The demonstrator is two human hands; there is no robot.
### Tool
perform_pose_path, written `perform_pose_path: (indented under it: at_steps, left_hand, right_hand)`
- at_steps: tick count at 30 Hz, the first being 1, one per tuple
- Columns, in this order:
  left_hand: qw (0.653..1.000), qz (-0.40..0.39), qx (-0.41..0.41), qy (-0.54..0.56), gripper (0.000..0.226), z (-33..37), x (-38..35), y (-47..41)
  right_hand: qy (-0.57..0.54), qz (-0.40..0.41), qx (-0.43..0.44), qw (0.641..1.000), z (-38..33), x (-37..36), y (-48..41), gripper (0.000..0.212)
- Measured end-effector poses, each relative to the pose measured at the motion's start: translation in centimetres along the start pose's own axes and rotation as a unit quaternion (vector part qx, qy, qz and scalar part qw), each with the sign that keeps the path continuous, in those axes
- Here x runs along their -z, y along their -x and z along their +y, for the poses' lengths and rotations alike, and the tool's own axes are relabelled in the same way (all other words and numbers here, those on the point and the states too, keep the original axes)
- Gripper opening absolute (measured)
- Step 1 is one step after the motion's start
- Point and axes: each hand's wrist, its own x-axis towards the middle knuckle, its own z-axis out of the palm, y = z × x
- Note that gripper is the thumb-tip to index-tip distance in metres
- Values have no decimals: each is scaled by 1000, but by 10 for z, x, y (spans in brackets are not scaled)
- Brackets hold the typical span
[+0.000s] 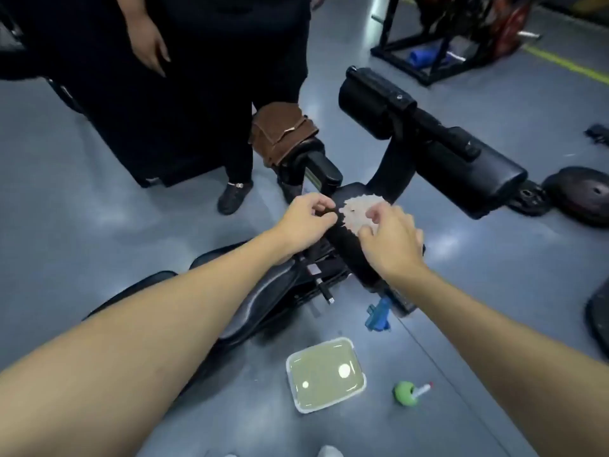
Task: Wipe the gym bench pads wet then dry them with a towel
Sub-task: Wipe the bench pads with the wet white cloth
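1. Your left hand (308, 219) and right hand (390, 242) each pinch the pale cloth (357, 209), which lies on the small black pad (351, 191).
2. Cloth judged limp and light; grip opposite edges and keep it spread.

Gym: padded bench (487, 183), weight plate (580, 196), equipment rack (388, 24), grey floor (99, 166).

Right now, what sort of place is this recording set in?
Most likely a gym floor. A black padded bench stands on grey flooring, a dark weight plate lies beside it, and a black equipment rack stands behind. The left hand and right hand grip a pale cloth on its pad.
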Motion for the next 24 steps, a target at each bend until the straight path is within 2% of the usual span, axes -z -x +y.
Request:
perform_pose_path:
  at_steps: [2,5,7,9,11,12,13,16,19,21,24]
  left_hand:
    - [999,-12,14,-34,38,8,-31,-22]
    - [994,-27,26,-100,65,11,-72,-54]
    - [987,9,44,-154,70,5,-90,-69]
    - [988,53,65,-130,65,-1,-99,-77]
    - [993,61,65,-73,34,-5,-101,-79]
    - [995,56,53,-58,14,-9,-101,-80]
    - [997,50,42,-50,5,-10,-98,-76]
    - [998,40,31,28,12,-20,-79,-60]
    - [991,53,62,103,12,-38,-43,-39]
    - [988,63,86,111,10,-60,-16,-28]
    - [982,73,109,135,17,-98,15,-13]
  right_hand:
    - [71,-18,-22,997,25,13,-10,41]
    - [25,-25,-60,998,53,21,-36,49]
    - [-8,-41,-63,997,62,17,-50,51]
    - [-26,-56,-83,995,67,11,-59,54]
    - [-25,-54,-115,992,69,7,-67,54]
    - [-23,-46,-127,991,70,4,-71,49]
    - [-27,-39,-131,990,69,1,-72,41]
    - [-42,-25,-56,997,56,-10,-67,16]
    - [-57,-16,69,996,31,-28,-51,10]
    - [-113,-58,72,989,12,-51,-40,8]
    - [-189,-122,12,974,-8,-93,-29,9]
